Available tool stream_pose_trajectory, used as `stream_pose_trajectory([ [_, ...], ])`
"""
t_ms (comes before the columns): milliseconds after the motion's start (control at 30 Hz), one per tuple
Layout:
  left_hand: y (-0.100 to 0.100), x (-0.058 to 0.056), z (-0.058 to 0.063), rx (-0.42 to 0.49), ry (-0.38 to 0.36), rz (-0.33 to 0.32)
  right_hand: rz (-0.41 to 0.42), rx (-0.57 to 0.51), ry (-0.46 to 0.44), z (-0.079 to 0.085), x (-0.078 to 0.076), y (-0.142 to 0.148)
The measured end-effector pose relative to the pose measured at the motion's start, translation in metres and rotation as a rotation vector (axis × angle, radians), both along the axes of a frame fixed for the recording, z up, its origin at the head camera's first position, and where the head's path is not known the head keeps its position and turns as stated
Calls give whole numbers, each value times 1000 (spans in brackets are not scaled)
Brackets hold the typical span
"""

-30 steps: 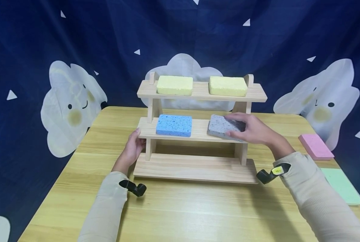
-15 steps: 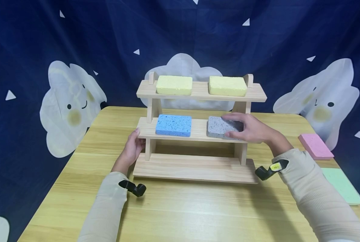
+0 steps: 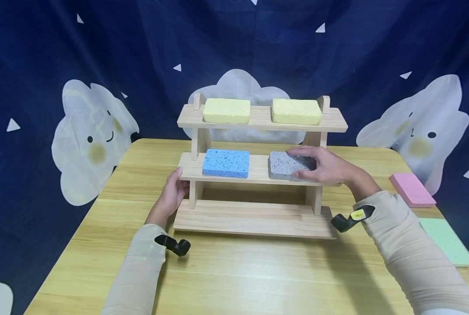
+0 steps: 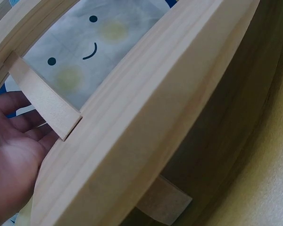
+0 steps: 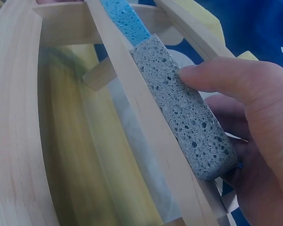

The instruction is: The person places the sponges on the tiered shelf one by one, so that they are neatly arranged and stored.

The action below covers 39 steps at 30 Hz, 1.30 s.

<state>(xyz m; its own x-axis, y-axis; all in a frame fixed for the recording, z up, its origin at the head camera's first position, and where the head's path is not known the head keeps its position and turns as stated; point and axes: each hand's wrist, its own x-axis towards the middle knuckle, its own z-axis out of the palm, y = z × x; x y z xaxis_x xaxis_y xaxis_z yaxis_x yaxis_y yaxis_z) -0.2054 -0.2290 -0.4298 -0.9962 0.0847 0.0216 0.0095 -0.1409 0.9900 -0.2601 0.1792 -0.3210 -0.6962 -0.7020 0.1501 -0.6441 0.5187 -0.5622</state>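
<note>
On the middle board of a three-tier wooden shelf (image 3: 254, 221) lie a blue sponge (image 3: 226, 163) and, to its right, a grey speckled sponge (image 3: 283, 165). My right hand (image 3: 326, 166) grips the grey sponge from the right, thumb on its front side and fingers over the far side. The right wrist view shows the thumb pressed on the grey sponge (image 5: 179, 108), which sits along the board's front edge. My left hand (image 3: 173, 192) holds the left end of the middle board. The left wrist view shows that hand (image 4: 14, 160) with fingers partly hidden behind an upright.
Two pale yellow sponges, a left one (image 3: 226, 110) and a right one (image 3: 296, 111), lie on the top board. A pink sponge (image 3: 412, 190) and a green block (image 3: 445, 240) lie at the table's right edge. A dark blue curtain (image 3: 234, 35) hangs behind the wooden table (image 3: 234, 280).
The right hand has shifted the grey sponge slightly left and squared it with the board's front edge. The left hand has stayed at the board's left end.
</note>
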Motion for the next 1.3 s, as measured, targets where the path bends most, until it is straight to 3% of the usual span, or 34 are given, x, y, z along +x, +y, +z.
stream_pose_trajectory([
  [267,0,3,4,4,29,1,-68,-6,30,3,4,2],
  [733,1,4,8,-2,19,-2,-200,-134,19,2,12,11],
  [1033,0,4,8,-18,42,-20,-219,-221,30,-1,19,21],
  [1300,0,2,3,-24,-24,-7,-340,-285,-17,-8,30,38],
])
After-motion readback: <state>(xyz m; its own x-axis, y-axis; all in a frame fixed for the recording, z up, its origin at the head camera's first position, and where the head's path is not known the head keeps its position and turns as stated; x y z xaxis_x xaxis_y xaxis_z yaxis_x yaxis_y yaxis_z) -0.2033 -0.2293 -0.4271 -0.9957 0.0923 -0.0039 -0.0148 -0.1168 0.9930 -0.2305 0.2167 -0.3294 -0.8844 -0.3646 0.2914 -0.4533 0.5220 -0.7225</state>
